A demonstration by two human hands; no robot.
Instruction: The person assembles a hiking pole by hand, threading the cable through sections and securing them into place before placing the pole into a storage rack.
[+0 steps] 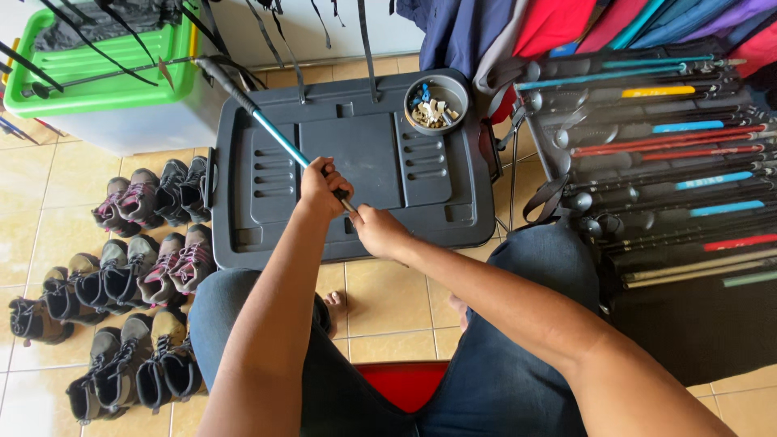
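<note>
Big dark grey storage-bin lid (356, 154) sits flat across the tile floor (388, 299), in front of the seated person's knees. R of it, a stack of trekking poles (672, 154) w/ blue, red, yellow bands. L, rows of hiking boots (129, 275); top L, a green-lidded tub (105, 73). Over the grey lid: one trekking pole (275, 133), teal shaft, black grip end pointing up-L, slanting down-R to the hands. Left hand (322, 188) fingers wrapped tight round the shaft. Right hand (376, 231) just beside it, fingers closed on the pole's lower end. Small grey bowl (436, 103) of bits at lid's top R.
</note>
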